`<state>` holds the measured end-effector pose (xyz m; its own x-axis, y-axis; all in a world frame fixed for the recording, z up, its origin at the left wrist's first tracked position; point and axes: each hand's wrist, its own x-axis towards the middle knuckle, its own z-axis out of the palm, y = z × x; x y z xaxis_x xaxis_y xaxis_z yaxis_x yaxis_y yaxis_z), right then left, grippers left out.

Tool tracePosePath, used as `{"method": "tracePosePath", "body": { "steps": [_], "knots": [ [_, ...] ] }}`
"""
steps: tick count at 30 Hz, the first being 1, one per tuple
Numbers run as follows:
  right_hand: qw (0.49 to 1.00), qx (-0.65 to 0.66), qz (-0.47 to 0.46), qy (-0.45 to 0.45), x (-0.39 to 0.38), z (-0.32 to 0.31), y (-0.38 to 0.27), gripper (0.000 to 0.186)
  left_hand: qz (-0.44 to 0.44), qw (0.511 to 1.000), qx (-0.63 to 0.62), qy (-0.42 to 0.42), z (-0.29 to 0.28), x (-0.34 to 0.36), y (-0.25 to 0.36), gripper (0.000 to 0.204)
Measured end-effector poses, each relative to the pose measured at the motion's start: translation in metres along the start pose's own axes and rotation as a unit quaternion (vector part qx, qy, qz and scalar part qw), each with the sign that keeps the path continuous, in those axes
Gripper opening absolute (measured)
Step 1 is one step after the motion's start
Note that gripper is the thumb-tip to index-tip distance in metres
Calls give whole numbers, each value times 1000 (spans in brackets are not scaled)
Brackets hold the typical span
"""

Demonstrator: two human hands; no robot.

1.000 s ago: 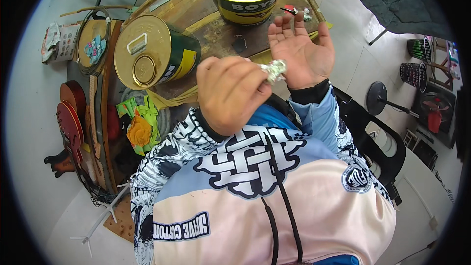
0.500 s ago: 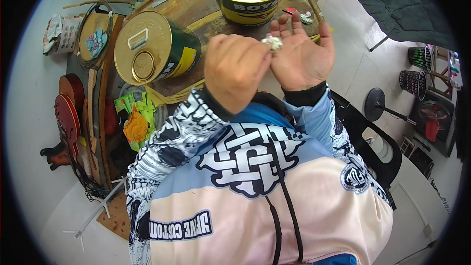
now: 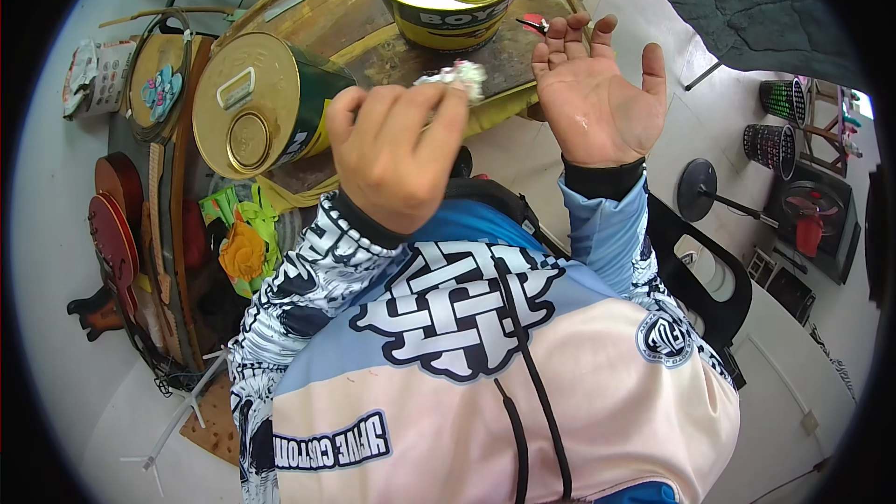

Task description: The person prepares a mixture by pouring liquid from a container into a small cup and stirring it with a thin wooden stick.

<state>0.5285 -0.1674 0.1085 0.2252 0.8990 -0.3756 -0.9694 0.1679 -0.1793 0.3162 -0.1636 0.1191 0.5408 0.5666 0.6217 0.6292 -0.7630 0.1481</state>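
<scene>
My left hand [image 3: 401, 154], back upward, pinches a crumpled whitish wad [image 3: 467, 80] with green and reddish flecks; it looks like a used wipe or scrap of cloth. Part of the wad is hidden by my fingers. To the right, my right hand [image 3: 602, 98] is turned palm up, fingers spread, holding nothing. A small shiny mark shows on that palm. The two hands are apart. Beyond them on the wooden table [image 3: 359, 14] stand a large yellow-and-black can [image 3: 448, 23] and, to the left, a green can [image 3: 247, 107] with a gold lid.
A small red item with a black tip [image 3: 534, 22] lies near the table's right side. Green and orange cloths or bags [image 3: 245, 247] are at left, with guitars [image 3: 112, 233] farther out. A black chair [image 3: 700, 271] and a round-based stand [image 3: 697, 189] are at right.
My left hand has drawn away from my right palm, leftward and nearer to me, with the wad. My right hand has shifted right, and its fingers are more spread.
</scene>
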Motion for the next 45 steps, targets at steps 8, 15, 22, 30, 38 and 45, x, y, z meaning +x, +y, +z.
{"method": "tracePosePath", "body": {
  "steps": [8,15,22,30,38,45],
  "knots": [
    [995,-58,-16,75,13,-40,-2,41,-114,954,192,-200,59,-58,-50,36],
    [982,-115,-14,147,14,-90,-6,34,-136,913,217,-316,62,-89,-41,36],
    [968,-175,-47,173,16,-116,-19,31,-169,937,78,-296,18,-96,-28,39],
    [957,-214,-84,177,23,-141,-26,26,-192,956,-16,-222,-2,-111,-30,16],
    [935,-296,-124,152,40,-147,-39,24,-195,946,-73,-250,7,-112,-32,27],
    [890,-390,-149,182,32,-126,-56,19,-204,945,-134,-219,28,-107,-40,46]
  ]
}}
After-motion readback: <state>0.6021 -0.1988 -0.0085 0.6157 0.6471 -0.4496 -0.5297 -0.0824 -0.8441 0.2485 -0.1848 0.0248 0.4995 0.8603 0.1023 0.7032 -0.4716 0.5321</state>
